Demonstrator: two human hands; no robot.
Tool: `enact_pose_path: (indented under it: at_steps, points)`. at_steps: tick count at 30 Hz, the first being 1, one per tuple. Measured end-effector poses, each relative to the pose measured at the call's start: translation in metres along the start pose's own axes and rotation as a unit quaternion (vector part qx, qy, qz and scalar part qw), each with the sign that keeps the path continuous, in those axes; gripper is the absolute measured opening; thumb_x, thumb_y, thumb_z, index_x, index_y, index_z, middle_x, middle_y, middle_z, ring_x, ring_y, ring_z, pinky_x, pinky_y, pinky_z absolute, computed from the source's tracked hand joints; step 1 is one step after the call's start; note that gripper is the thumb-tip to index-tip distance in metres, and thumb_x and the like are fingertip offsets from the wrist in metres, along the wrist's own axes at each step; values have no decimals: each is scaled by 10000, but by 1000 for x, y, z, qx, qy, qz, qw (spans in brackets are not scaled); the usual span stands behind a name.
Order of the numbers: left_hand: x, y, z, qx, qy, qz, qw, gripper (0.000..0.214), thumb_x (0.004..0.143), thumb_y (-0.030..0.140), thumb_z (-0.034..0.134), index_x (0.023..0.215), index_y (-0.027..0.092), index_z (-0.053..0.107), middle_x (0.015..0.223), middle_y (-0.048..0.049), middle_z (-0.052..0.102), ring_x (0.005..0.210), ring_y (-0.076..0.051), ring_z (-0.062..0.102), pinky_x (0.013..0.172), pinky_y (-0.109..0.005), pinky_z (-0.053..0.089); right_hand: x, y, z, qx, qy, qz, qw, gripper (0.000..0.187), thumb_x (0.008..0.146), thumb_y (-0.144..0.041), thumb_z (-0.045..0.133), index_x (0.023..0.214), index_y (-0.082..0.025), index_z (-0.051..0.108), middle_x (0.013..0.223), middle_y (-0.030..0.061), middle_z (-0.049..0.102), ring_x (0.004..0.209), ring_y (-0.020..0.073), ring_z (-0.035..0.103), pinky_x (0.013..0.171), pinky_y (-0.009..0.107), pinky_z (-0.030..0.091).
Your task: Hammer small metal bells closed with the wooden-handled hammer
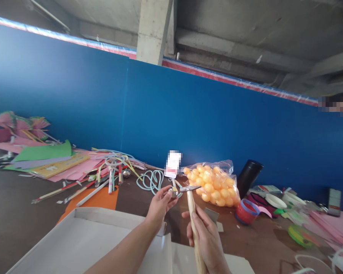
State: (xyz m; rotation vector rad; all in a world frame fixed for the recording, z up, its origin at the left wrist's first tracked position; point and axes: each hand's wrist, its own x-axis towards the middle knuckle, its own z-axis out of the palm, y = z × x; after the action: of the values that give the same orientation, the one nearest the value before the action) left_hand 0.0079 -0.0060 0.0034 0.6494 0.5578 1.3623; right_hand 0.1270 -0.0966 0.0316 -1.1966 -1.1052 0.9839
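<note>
My left hand (160, 204) pinches a shiny silver ball (173, 192) in its fingertips, raised over the table. In my right hand (207, 234) is a hammer (191, 201), gripped by its pale wooden handle. The grey metal head of the hammer is at the top, its left end close beside the ball; whether they touch I cannot tell. Behind the hammer lies a clear plastic bag of orange balls (213, 184). Below my left forearm sits a white shallow box (108, 217), partly covered by the arm.
Coloured paper (45, 152), straws and a light-blue cord (153, 180) lie at left. A second silver ball (127, 173) rests near them. At right stand a black cylinder (249, 177), a red cup (246, 213) and a green tape roll (300, 236). A blue partition (217, 118) rises behind the table.
</note>
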Motion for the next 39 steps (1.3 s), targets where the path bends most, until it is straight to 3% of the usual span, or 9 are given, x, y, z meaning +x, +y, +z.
enact_pose_path:
  at_steps: [2,7,12,15,39]
  points:
    - [0,1,1,-4,2,-3,1000,329,710,227,657,1011,133,561,903,-85,628,802,-170,636,821,-330,494,0,0,-1,1,0,-1,1000,441,776,-442,529,1157,-220,521,886,69,624,421,71,458,334,191,357]
    - [0,0,3,-2,8,-9,1000,337,696,199,670,1008,133,562,939,-96,628,833,-172,630,835,-323,489,-1,2,-5,9,-8,-7,1000,396,797,-446,502,1070,-171,582,553,5,563,394,80,419,355,192,361]
    - [2,-4,0,17,0,-4,1000,343,687,218,678,999,137,561,914,-87,634,806,-172,636,805,-314,501,1,6,-2,-17,-7,-2,1000,426,794,-440,507,1158,-219,520,859,61,628,416,69,457,329,186,352]
    - [4,-5,-1,19,-3,2,1000,343,695,245,671,1001,139,558,917,-90,636,809,-167,634,803,-308,500,2,7,-1,-16,-9,-8,1000,431,804,-432,495,1187,-236,490,938,66,615,424,65,463,329,184,353]
    - [7,-6,1,21,18,4,1000,326,689,214,675,982,132,557,893,-94,638,763,-163,642,774,-314,512,5,8,-3,19,-7,-3,1000,452,761,-438,554,1150,-209,533,927,84,633,419,70,483,319,184,365]
